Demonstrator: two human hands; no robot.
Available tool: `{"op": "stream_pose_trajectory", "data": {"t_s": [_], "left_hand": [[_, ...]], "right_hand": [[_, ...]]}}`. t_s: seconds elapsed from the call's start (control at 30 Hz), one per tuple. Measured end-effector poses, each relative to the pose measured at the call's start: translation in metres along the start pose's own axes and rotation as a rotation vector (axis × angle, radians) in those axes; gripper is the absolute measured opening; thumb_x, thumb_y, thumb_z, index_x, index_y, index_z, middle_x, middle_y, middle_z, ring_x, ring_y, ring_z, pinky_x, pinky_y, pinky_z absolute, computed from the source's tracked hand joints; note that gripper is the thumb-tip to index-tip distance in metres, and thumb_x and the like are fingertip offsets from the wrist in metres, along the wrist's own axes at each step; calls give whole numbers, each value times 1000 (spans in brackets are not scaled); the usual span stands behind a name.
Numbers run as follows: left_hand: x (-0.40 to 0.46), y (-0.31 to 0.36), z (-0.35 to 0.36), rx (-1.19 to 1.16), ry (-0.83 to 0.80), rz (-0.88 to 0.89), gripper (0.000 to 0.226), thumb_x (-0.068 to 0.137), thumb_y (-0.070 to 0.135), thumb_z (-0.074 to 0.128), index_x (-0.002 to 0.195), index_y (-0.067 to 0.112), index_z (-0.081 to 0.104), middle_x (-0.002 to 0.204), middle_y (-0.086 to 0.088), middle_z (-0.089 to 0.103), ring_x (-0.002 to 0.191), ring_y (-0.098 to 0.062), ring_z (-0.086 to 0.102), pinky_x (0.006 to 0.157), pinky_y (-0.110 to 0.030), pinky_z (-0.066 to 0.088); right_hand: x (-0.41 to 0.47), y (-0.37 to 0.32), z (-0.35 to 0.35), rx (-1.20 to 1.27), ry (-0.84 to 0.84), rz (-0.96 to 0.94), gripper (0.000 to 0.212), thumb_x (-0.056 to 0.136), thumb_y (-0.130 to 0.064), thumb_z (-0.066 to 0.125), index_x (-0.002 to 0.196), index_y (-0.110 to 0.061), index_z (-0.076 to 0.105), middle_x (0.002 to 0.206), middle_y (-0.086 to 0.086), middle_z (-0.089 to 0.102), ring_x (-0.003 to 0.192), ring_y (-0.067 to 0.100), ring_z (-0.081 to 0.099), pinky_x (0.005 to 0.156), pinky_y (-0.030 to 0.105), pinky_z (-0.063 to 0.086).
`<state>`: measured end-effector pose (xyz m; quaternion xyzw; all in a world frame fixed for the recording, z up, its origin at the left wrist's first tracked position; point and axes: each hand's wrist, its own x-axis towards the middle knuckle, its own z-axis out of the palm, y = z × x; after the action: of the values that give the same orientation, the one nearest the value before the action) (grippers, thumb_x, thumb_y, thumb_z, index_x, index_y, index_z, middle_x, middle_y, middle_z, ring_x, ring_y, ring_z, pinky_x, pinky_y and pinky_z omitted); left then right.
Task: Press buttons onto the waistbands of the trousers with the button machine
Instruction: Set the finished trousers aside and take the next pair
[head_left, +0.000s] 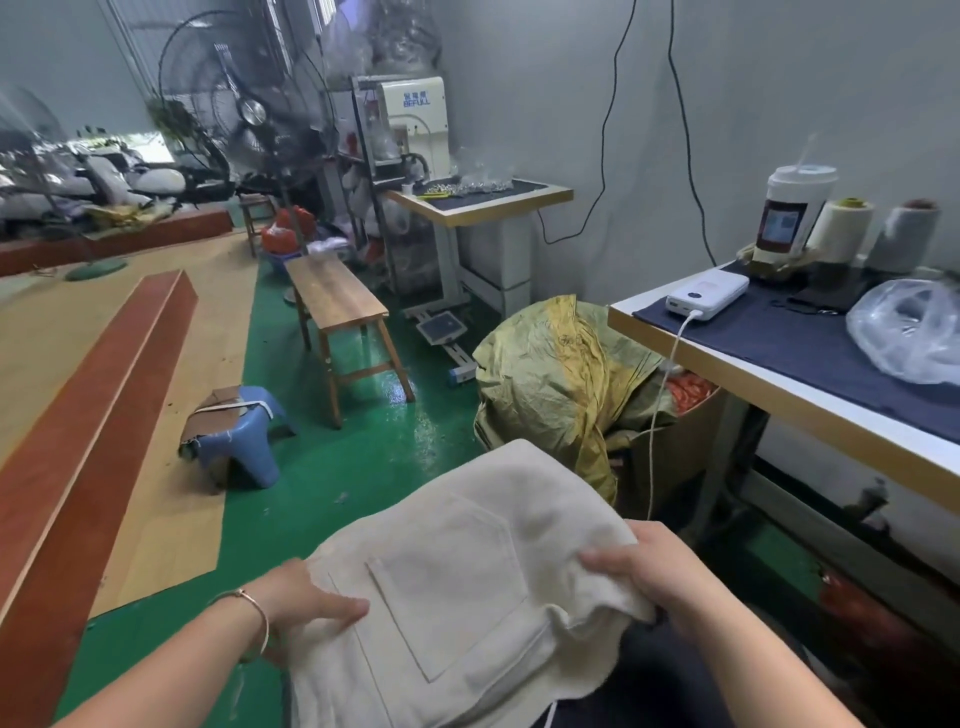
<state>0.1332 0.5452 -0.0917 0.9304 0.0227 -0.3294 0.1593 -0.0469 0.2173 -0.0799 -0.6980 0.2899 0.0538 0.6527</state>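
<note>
A pair of cream cotton trousers (467, 582) with a stitched patch pocket facing up lies across the person's lap. The left hand (306, 597) grips the trousers' left edge, thumb on top. The right hand (644, 566) bunches the cloth at their right edge. Beyond the trousers stands a crumpled yellow-green woven sack (561, 374). Right of them is the worktop (779, 384) covered in navy cloth, carrying a white power bank (706, 294).

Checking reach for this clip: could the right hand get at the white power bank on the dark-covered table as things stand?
Probably not at once: the right hand grips the cream fabric trousers, though nothing blocks the white power bank.
</note>
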Motion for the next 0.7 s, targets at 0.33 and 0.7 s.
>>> {"op": "stream_pose_trajectory", "data": {"t_s": [0.33,0.7], "left_hand": [[-32,30,-22,-134,278,208,117,61,84,54,152,18,23,153,-14,31,138,-31,36,109,-42,36],[-77,128,17,-700,-319,364,41,101,31,49,133,6,53,116,-17,66,103,-33,65,101,-59,45]], "right_hand": [[-40,-88,60,1039,-430,-119,40,81,-20,62,107,10,65,99,24,70,77,29,72,58,32,57],[-114,-148,-14,1156,-423,-511,58,85,-34,54,129,3,54,119,16,65,110,21,63,96,39,51]]}}
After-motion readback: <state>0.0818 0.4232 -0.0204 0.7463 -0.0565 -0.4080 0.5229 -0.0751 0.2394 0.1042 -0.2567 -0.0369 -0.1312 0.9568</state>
